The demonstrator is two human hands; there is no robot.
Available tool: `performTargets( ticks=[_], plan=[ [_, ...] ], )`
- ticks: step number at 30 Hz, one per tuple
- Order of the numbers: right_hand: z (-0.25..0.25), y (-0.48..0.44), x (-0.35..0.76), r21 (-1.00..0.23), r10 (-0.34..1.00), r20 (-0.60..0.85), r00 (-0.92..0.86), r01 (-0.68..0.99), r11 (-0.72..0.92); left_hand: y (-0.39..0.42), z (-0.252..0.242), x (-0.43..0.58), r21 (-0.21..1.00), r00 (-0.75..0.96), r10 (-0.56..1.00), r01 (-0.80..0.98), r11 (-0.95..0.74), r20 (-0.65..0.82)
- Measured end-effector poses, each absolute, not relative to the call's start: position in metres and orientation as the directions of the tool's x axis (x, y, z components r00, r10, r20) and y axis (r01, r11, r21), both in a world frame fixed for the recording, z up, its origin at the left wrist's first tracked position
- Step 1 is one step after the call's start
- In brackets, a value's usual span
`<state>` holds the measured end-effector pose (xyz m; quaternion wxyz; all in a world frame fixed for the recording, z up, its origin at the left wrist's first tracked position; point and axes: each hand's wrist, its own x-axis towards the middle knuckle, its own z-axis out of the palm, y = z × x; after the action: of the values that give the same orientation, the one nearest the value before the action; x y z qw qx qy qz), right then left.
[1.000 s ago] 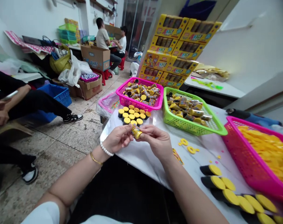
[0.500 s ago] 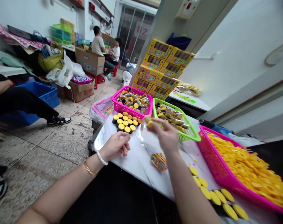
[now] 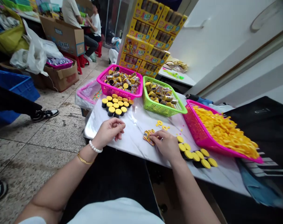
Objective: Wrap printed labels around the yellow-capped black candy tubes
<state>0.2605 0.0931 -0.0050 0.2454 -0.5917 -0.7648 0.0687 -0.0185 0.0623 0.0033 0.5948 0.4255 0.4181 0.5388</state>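
My right hand (image 3: 166, 144) is at a small pile of colourful printed labels (image 3: 148, 137) on the white table (image 3: 129, 137), with thumb and fingertips pinched on the top of it. How many labels they grip is hidden. Over the table's front left part hovers my left hand (image 3: 112, 130), fingers curled in and thumb against them, with nothing visible inside. Just beyond it stand several black jars with yellow lids (image 3: 117, 105) in a tight group. More yellow-lidded jars (image 3: 197, 155) are set right of my right hand. Small yellow plastic pieces (image 3: 163, 125) lie behind the labels.
A pink basket (image 3: 119, 91) and a green basket (image 3: 160, 109) of small labelled jars stand at the back. On the right, another pink basket (image 3: 199, 133) holds yellow plastic pieces. Stacked yellow boxes (image 3: 146, 46) rise behind. Co-workers sit further off; a person's leg (image 3: 17, 102) extends at left.
My right hand has left the front of the green basket, where it held a small labelled jar, and come down to the labels. My left hand stays curled. The view has tilted down.
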Motion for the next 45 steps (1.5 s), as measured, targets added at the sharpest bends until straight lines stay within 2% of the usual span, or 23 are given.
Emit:
performTargets(
  ticks=[9,14,18,21,24,26,29,32,35,40,45],
  plan=[
    [-0.02,0.098,0.266,-0.476,0.891,0.388,-0.236,0.776,0.413,0.065,0.001,-0.017,0.953,0.044,0.997,-0.294,0.07,-0.06],
    [-0.026,0.1,0.265,-0.399,0.849,0.48,-0.22,0.807,0.435,0.067,0.0,-0.02,0.953,0.035,0.998,-0.297,0.06,-0.052],
    [-0.013,0.097,0.253,-0.409,0.783,0.611,-0.118,0.8,0.439,0.064,0.004,-0.013,0.954,-0.049,0.997,-0.295,0.046,-0.063],
    [0.005,0.087,0.226,-0.485,0.736,0.677,-0.019,0.741,0.465,0.056,0.008,-0.001,0.967,-0.134,0.991,-0.253,-0.011,-0.024],
    [0.02,0.081,0.187,-0.648,0.821,0.568,-0.057,0.584,0.489,0.051,0.011,0.008,0.976,-0.155,0.987,-0.207,-0.075,0.042],
    [0.027,0.085,0.164,-0.813,0.896,0.419,-0.149,0.379,0.443,0.051,0.012,0.005,0.975,-0.153,0.986,-0.201,-0.096,0.066],
    [0.033,0.101,0.139,-0.977,0.902,0.106,-0.419,0.127,0.173,0.052,0.014,-0.011,0.973,-0.181,0.982,-0.215,-0.089,0.05],
    [0.032,0.119,0.124,-0.996,0.848,-0.049,-0.527,0.085,-0.004,0.045,0.014,-0.028,0.976,-0.358,0.933,-0.184,-0.12,0.047],
    [0.025,0.126,0.114,-0.999,0.904,-0.035,-0.427,0.036,-0.022,0.031,0.012,-0.034,0.978,-0.488,0.871,-0.15,-0.147,0.056],
    [0.011,0.121,0.106,-0.998,0.948,0.025,-0.318,-0.069,0.003,0.023,0.005,-0.027,0.967,-0.464,0.886,-0.235,-0.095,-0.026],
    [0.01,0.115,0.108,-0.991,0.955,0.128,-0.268,-0.07,0.113,0.034,0.001,-0.027,0.949,-0.458,0.884,-0.31,-0.062,-0.092]
  ],
)
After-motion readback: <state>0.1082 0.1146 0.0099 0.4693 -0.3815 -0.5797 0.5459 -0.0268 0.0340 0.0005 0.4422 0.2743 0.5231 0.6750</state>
